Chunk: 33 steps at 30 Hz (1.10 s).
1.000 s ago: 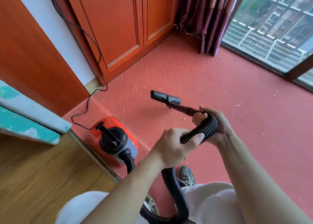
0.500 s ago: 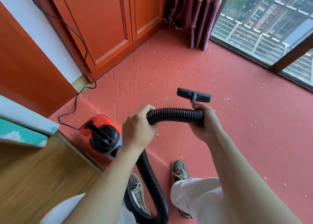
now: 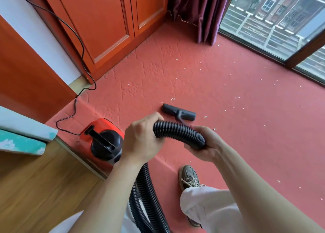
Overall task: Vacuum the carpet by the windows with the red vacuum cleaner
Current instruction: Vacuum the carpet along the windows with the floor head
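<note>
1. here, left hand (image 3: pixel 141 141) closed around the black ribbed hose (image 3: pixel 177 134), knuckles up, gripping the bend of the hose.
2. right hand (image 3: pixel 204 145) wrapped around the same hose nearer the nozzle end, fingers curled under it.
3. floor nozzle (image 3: pixel 178 112), dark grey, t-shaped, sits low over the red carpet (image 3: pixel 228 127) just beyond the hands; can't tell if it touches.
4. red vacuum cleaner (image 3: pixel 102 141) with black top and handle sits on the carpet's left edge, beside the wood floor (image 3: pixel 35 188), left of the left hand.
5. hose loops down from the left hand between the person's legs.
6. black power cord (image 3: pixel 77 39) runs from the vacuum up the white wall.
7. small white scraps (image 3: pixel 237 97) scattered on the carpet toward the window (image 3: pixel 263 21).
8. purple curtain (image 3: pixel 202 12) hangs in the corner by an orange cabinet (image 3: pixel 109 21).
9. one sneaker (image 3: pixel 190 179) on the carpet below the right hand.
</note>
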{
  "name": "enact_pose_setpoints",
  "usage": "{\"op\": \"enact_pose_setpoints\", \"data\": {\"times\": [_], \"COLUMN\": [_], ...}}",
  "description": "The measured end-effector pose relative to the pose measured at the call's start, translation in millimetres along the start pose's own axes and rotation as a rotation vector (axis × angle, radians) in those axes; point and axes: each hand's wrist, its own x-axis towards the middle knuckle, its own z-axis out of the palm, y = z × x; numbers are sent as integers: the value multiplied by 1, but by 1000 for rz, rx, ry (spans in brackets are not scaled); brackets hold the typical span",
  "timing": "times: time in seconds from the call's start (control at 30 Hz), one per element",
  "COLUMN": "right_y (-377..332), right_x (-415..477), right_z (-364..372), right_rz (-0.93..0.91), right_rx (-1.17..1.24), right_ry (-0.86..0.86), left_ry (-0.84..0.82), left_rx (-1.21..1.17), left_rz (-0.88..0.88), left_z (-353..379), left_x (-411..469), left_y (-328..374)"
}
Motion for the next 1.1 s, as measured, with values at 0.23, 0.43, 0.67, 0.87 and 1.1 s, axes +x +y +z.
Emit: {"op": "enact_pose_setpoints", "data": {"times": [0.23,0.43,0.67,0.87,1.1], "right_y": [-18,-33,-17,-25,-19], "right_x": [43,65,80,76,37], "right_z": [-2,29,42,13,-56], "right_rz": [-4,-95,-62,-91,-111], "right_rx": [-420,-792,-870,-807,-538], "right_ry": [193,235,44,219,449], "left_ry": [-41,2,48,-8,-134], "left_rx": [-24,54,-32,10,162], "left_rz": [105,78,34,107,154], "left_z": [11,10,7,15,32], "left_x": [3,6,8,5,7], "left_y": [9,5,-8,-3,17]}}
